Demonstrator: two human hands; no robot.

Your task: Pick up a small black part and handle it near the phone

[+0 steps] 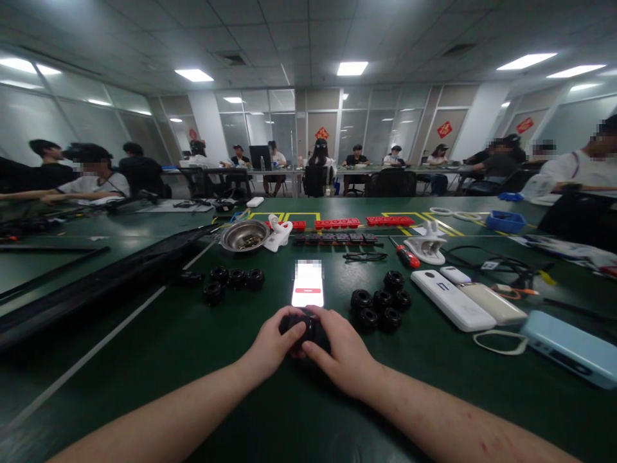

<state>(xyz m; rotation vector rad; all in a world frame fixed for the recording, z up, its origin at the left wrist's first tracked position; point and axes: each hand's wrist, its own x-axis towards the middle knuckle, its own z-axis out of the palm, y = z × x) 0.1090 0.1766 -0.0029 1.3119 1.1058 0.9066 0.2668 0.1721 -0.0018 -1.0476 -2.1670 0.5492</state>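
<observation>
My left hand and my right hand meet at the middle of the green table, both closed around a small black round part. A lit phone lies just beyond the hands. To the right of it sits a cluster of several black ring-shaped parts. Another group of several black ring parts lies to the left of the phone.
A metal bowl with small parts, a white clamp, rows of red and black pieces, a red-handled screwdriver, white power banks and a light blue box lie farther out. A long black bar lies left. People sit around the tables.
</observation>
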